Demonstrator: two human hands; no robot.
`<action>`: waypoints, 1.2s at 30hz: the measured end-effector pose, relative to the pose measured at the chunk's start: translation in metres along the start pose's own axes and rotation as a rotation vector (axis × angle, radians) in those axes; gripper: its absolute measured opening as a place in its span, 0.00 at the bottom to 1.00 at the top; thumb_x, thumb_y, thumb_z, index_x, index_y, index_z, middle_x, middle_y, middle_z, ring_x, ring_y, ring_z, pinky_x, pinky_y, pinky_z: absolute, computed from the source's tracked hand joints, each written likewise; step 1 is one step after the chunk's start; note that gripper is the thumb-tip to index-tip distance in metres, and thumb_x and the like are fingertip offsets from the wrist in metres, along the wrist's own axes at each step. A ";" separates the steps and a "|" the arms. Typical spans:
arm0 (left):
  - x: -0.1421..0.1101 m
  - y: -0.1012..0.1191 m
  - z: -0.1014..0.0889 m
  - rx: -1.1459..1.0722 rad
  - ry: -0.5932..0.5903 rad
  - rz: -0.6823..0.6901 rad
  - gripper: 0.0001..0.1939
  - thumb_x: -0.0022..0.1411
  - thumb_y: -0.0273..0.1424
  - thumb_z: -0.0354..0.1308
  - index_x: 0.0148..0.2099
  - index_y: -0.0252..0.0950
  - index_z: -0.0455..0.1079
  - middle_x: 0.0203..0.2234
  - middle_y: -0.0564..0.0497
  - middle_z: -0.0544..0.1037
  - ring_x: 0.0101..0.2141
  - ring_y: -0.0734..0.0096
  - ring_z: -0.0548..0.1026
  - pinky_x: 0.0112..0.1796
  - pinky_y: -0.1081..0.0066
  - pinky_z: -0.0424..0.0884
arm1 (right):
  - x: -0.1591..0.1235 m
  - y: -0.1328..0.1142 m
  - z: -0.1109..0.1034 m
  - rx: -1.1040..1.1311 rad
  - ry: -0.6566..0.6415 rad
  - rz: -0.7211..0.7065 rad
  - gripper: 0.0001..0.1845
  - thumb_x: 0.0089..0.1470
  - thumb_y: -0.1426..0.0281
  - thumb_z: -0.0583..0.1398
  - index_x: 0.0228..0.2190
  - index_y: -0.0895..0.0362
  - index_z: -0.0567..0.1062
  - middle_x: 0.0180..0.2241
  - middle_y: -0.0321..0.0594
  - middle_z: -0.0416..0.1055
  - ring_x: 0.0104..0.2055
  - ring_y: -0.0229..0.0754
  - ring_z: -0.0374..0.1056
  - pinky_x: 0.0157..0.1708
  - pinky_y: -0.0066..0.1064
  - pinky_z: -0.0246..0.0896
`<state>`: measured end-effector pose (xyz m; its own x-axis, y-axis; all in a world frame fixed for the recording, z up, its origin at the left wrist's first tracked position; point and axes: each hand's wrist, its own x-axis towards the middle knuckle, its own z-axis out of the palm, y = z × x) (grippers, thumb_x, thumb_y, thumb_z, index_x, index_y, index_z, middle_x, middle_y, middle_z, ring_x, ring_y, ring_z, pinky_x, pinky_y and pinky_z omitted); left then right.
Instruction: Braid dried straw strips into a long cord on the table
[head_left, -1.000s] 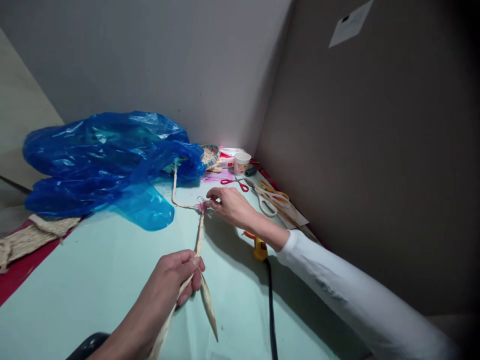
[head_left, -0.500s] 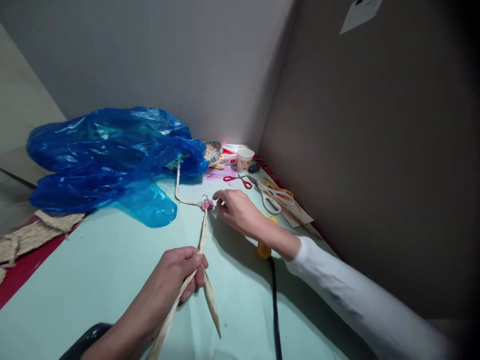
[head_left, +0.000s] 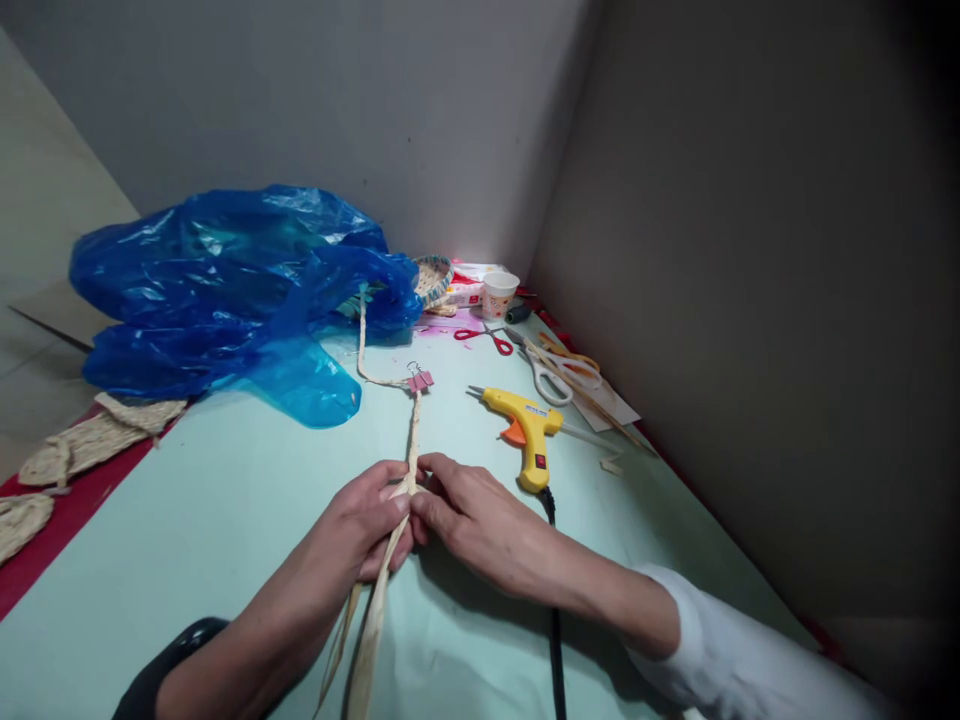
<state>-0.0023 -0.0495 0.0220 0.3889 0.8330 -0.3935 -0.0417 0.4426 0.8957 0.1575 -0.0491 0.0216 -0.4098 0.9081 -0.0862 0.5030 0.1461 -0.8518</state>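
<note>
A pale plant-fibre braid [head_left: 415,430] runs toward me from a pink binder clip [head_left: 421,381] on the table. My left hand [head_left: 367,520] pinches it where the braid ends and the loose strands [head_left: 369,640] begin. From the other side my right hand [head_left: 472,510] meets it, thumb and forefinger closed on the strands at the same spot. Beyond the clip, the braid's thinner length [head_left: 363,345] bends up to the blue plastic bag. Loose strand ends hang down below my left hand, toward the near edge of the view.
A yellow hot glue gun [head_left: 534,435] lies right of the braid, its black cord [head_left: 556,650] running toward me. Behind are white-handled scissors [head_left: 551,380], red scissors [head_left: 487,338], a paper cup [head_left: 500,295] and a small basket [head_left: 435,280]. The blue plastic bag [head_left: 225,290] fills the back left, near woven pieces [head_left: 105,435].
My right hand has come back from beside the clip to the strands, joining my left hand. The glue gun is now uncovered. The loose strands have shifted to the left.
</note>
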 end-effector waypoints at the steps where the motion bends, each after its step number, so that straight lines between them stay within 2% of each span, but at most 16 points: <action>1: -0.001 0.000 0.001 0.008 0.012 -0.002 0.14 0.58 0.37 0.57 0.44 0.36 0.63 0.17 0.61 0.65 0.16 0.83 0.53 0.20 0.78 0.45 | -0.001 0.001 0.001 -0.011 0.016 0.002 0.09 0.62 0.65 0.50 0.37 0.56 0.66 0.32 0.39 0.72 0.33 0.38 0.65 0.30 0.27 0.54; 5: -0.001 -0.003 0.001 0.132 0.040 0.036 0.14 0.60 0.37 0.53 0.47 0.39 0.58 0.19 0.61 0.67 0.17 0.79 0.58 0.21 0.77 0.51 | -0.003 0.000 0.002 -0.001 0.043 -0.017 0.10 0.63 0.68 0.49 0.34 0.57 0.69 0.27 0.35 0.72 0.31 0.37 0.65 0.32 0.27 0.53; 7: 0.000 -0.005 -0.001 0.280 0.076 0.083 0.13 0.61 0.37 0.51 0.46 0.40 0.57 0.18 0.61 0.68 0.19 0.76 0.61 0.24 0.75 0.55 | -0.003 -0.001 0.001 0.044 0.050 -0.031 0.12 0.63 0.70 0.49 0.31 0.57 0.70 0.24 0.33 0.72 0.29 0.34 0.65 0.33 0.26 0.53; 10: -0.001 -0.006 -0.002 0.570 0.130 0.157 0.09 0.64 0.38 0.47 0.44 0.41 0.57 0.15 0.60 0.67 0.22 0.70 0.67 0.29 0.72 0.60 | -0.001 0.000 0.002 0.082 0.069 -0.021 0.16 0.61 0.71 0.50 0.24 0.58 0.71 0.22 0.31 0.70 0.24 0.32 0.60 0.29 0.25 0.51; 12: -0.003 -0.005 -0.002 0.718 0.152 0.180 0.07 0.65 0.38 0.45 0.41 0.42 0.58 0.15 0.59 0.69 0.23 0.68 0.70 0.30 0.71 0.61 | 0.000 0.002 0.004 0.101 0.091 -0.004 0.17 0.60 0.71 0.51 0.22 0.59 0.72 0.21 0.31 0.69 0.22 0.31 0.56 0.26 0.25 0.49; 16: -0.006 -0.004 0.000 0.878 0.203 0.210 0.09 0.66 0.38 0.43 0.36 0.42 0.60 0.18 0.57 0.71 0.22 0.68 0.69 0.27 0.71 0.59 | 0.002 0.005 0.007 0.176 0.142 0.048 0.14 0.58 0.70 0.53 0.24 0.59 0.74 0.18 0.31 0.64 0.21 0.31 0.53 0.22 0.24 0.47; 20: -0.007 -0.001 -0.002 1.060 0.317 0.364 0.11 0.64 0.37 0.46 0.32 0.41 0.66 0.25 0.52 0.74 0.27 0.65 0.70 0.31 0.70 0.59 | 0.003 0.005 0.010 0.177 0.208 0.078 0.11 0.55 0.69 0.55 0.25 0.59 0.74 0.18 0.31 0.62 0.22 0.32 0.55 0.23 0.24 0.47; 24: -0.010 0.002 -0.001 1.073 0.314 0.368 0.14 0.63 0.37 0.48 0.28 0.40 0.67 0.23 0.52 0.74 0.27 0.66 0.70 0.32 0.70 0.59 | 0.003 0.007 0.011 0.211 0.196 0.057 0.13 0.55 0.70 0.54 0.22 0.59 0.72 0.19 0.33 0.64 0.23 0.33 0.57 0.24 0.25 0.48; 28: -0.012 -0.004 0.005 1.060 0.299 0.378 0.16 0.64 0.36 0.48 0.24 0.39 0.63 0.19 0.54 0.71 0.23 0.69 0.68 0.29 0.71 0.59 | 0.004 0.011 0.012 0.232 0.182 0.038 0.15 0.54 0.70 0.53 0.18 0.59 0.65 0.17 0.30 0.54 0.22 0.31 0.48 0.22 0.26 0.41; 31: -0.010 -0.014 0.008 1.193 0.308 0.485 0.15 0.65 0.32 0.47 0.26 0.39 0.64 0.21 0.52 0.73 0.23 0.69 0.70 0.28 0.70 0.60 | 0.003 0.011 0.009 0.271 0.151 0.028 0.15 0.53 0.70 0.53 0.17 0.58 0.60 0.18 0.30 0.48 0.23 0.32 0.44 0.21 0.26 0.38; 36: -0.009 -0.032 0.011 1.590 0.368 0.735 0.13 0.62 0.23 0.46 0.29 0.37 0.69 0.20 0.51 0.73 0.20 0.65 0.73 0.24 0.67 0.59 | 0.003 0.008 0.007 0.392 0.092 0.043 0.16 0.53 0.69 0.55 0.17 0.58 0.60 0.18 0.30 0.49 0.23 0.32 0.45 0.22 0.25 0.41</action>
<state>0.0056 -0.0748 -0.0005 0.4872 0.8142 0.3156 0.8301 -0.5441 0.1221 0.1549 -0.0474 0.0114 -0.3161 0.9440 -0.0946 0.1830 -0.0371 -0.9824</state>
